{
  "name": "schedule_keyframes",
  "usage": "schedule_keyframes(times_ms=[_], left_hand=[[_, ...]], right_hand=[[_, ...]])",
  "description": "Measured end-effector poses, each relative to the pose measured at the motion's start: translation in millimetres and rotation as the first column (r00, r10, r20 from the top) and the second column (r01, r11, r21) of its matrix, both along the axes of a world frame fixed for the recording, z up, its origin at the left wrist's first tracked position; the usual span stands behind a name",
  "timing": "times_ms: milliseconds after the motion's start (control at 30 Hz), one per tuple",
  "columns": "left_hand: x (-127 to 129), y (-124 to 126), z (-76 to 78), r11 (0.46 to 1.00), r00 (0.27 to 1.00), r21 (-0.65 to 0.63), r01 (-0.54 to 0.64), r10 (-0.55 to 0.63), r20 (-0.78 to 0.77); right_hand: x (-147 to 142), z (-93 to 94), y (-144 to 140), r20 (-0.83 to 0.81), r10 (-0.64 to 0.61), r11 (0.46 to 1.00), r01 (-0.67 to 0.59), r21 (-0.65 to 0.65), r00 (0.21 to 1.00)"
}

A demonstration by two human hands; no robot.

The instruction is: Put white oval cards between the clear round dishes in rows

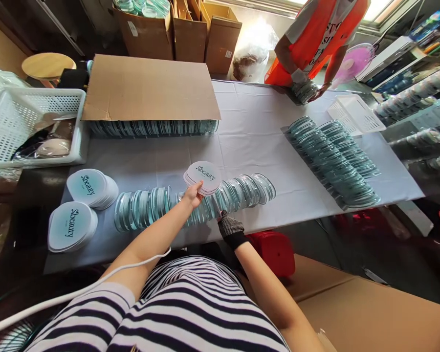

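My bare left hand point(193, 194) grips a small stack of round white cards point(205, 175) printed "Sbeauty", thumb on top, above a long row of clear round cases point(143, 209). The cases stand on edge, packed side by side, with teal-tinted rims. At the near side of this row, my right hand point(232, 231) wears a dark patterned glove. Its fingers are closed around a thin edge among the cases; what it pinches is too small to make out. Two larger piles of the same cards, an upper pile point(91, 188) and a lower pile point(72, 226), lie at the row's left end.
A cardboard sheet point(152, 88) covers more cases at the back. A white basket point(78, 146) holds wrapped items at left. Across the table, a person in an orange vest point(315, 44) handles cases beside further rows point(330, 161). A red stool point(278, 252) stands below the near edge.
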State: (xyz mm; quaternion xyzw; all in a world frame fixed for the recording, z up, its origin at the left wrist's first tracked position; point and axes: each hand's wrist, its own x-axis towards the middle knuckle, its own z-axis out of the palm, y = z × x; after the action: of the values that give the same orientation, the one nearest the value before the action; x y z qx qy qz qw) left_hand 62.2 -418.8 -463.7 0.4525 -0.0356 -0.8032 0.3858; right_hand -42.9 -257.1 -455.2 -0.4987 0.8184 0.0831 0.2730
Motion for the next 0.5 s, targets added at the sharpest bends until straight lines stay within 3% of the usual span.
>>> schedule_keyframes(times_ms=[133,233,500], left_hand=[[1,1,0.6,1.000,1.000,-0.002,-0.001,0.001,0.000],[1,1,0.0,1.000,1.000,-0.002,0.001,-0.001,0.006],[4,1,1.8,1.000,0.999,0.005,0.002,-0.002,0.039]], right_hand=[[0,-2.9,-1,0.004,-0.045,0.995,0.045,-0.092,0.999],[-4,-6.3,8,-0.024,-0.012,0.981,0.007,-0.192,1.000],[-1,-16.8,-31,-0.015,0.089,0.983,-0.091,-0.161,0.996]])
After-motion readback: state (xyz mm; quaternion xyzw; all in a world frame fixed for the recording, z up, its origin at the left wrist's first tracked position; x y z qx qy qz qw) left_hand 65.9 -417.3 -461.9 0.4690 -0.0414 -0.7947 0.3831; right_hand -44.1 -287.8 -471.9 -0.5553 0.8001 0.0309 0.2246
